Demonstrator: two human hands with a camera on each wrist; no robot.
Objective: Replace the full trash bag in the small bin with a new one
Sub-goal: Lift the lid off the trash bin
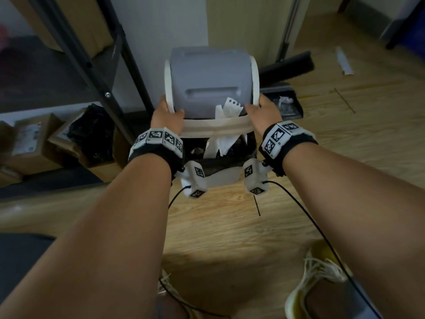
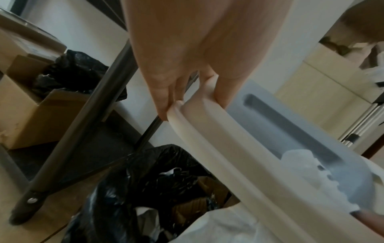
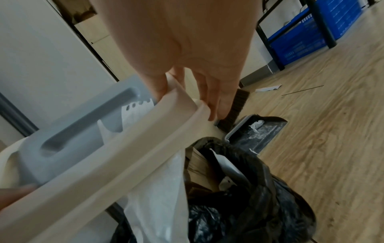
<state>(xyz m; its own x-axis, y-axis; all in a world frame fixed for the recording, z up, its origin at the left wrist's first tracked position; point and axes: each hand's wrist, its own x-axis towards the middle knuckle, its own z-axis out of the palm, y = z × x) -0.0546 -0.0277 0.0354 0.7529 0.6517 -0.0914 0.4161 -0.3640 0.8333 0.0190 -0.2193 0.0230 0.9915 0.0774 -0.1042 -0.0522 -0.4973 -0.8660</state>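
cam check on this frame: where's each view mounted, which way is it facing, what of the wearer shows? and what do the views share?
Head: on the head, looking forward and down at the lid frame lifted over the bin's black trash bag; both forearms, left hand, right hand and shoes show.
Left wrist: under the left wrist, looking along the left hand gripping the frame's corner; shelf leg behind.
Right wrist: under the right wrist, looking along the right hand on the opposite corner; dustpan beyond.
Shared: all three show the frame, its grey flap and the bag.
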